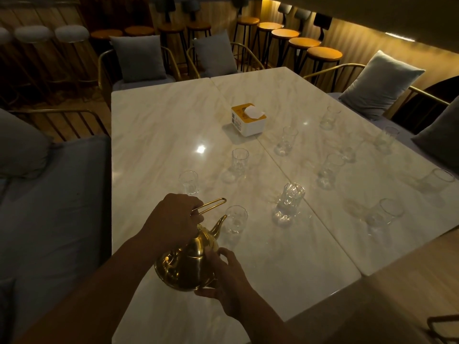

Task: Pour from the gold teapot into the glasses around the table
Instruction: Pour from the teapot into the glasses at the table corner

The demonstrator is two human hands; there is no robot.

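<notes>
The gold teapot (185,264) hangs tilted over the near edge of the marble table (159,135), spout toward a clear glass (235,219) just beyond it. My left hand (173,219) grips the teapot's wire handle from above. My right hand (223,276) cups the pot's lower right side. Several more clear glasses stand scattered across the table, among them a glass (189,182) behind my left hand, a tall glass (239,161) further back and a ribbed glass (289,201) to the right. Whether any liquid runs from the spout is too dim to tell.
A white and orange tissue box (249,119) sits mid-table. Grey cushioned seats (54,194) flank the left side, cushioned chairs (380,83) the right and far sides. Bar stools (298,38) line the back wall. A wooden surface (397,294) lies at the near right.
</notes>
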